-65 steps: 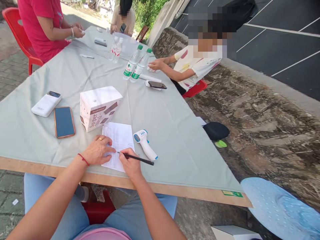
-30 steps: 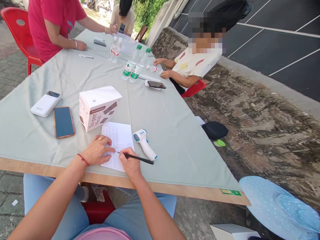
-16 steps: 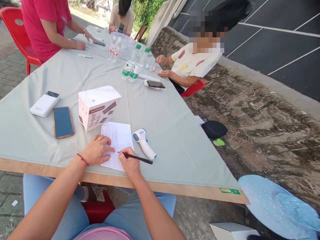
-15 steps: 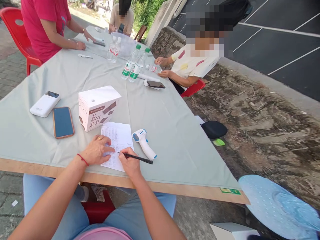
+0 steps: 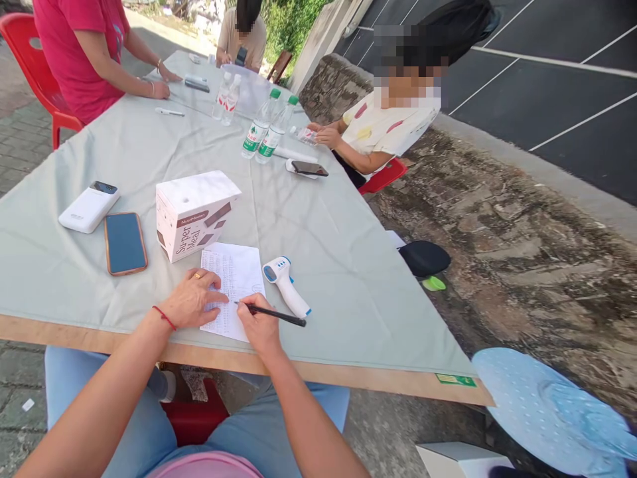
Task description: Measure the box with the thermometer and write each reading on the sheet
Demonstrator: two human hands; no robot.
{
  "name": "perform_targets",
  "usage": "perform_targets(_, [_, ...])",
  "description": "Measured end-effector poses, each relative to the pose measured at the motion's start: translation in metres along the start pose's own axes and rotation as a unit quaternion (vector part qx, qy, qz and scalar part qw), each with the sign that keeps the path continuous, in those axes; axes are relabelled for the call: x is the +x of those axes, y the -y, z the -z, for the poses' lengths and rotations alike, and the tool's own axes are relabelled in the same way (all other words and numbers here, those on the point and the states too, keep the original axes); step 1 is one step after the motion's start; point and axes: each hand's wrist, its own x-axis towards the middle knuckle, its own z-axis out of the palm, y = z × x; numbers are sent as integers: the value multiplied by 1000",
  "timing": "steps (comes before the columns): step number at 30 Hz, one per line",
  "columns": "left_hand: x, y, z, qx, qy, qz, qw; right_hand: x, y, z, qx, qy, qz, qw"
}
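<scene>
A black pen (image 5: 279,314) is pinched in my right hand (image 5: 260,330), its tip on a sheet of paper (image 5: 243,271) covered with rows of small writing. My left hand (image 5: 196,299) lies on the left part of the sheet with fingers spread, the index finger reaching close to the pen tip. Just right of the paper rests a white infrared thermometer (image 5: 287,285). Behind the sheet stands a white and brown box (image 5: 194,216) lettered "Super Meal". A phone in a brown case (image 5: 125,243) and a white power bank (image 5: 89,207) lie to the left.
Green-capped water bottles (image 5: 263,129) stand farther back, near a dark phone (image 5: 309,168). Several people sit or stand around the cloth-covered table (image 5: 348,292); one at the right handles a clear bottle (image 5: 304,135). A blue hat (image 5: 557,405) is beyond the near right corner.
My hands stay almost still on the paper. The person in red has drawn a hand back from the dark object on the table. The person at right has brought both hands together around the bottle.
</scene>
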Motion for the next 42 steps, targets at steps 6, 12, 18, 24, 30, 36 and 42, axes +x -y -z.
perform_targets(6, [0, 0, 1, -2, 3, 2, 1000, 0, -1, 0, 2, -1, -5, 1000])
perform_targets(12, [0, -1, 3, -2, 1, 0, 1000, 0, 1, 1, 11, -11, -7, 1000])
perform_targets(18, [0, -1, 2, -3, 0, 3, 1000, 0, 1, 0, 9, -25, -8, 1000])
perform_targets(24, [0, -1, 1, -3, 1, 1, 1000, 0, 2, 0, 2, -26, -8, 1000])
perform_targets(30, [0, 0, 1, -3, 0, -1, 1000, 0, 1, 0, -5, -11, -4, 1000])
perform_targets(36, [0, 0, 2, -15, -43, -22, 999, -3, -2, 2, -3, -44, 22, 999])
perform_targets(42, [-1, 1, 21, 17, -439, 104, 892, 8, -12, 12, -51, -81, 115, 989])
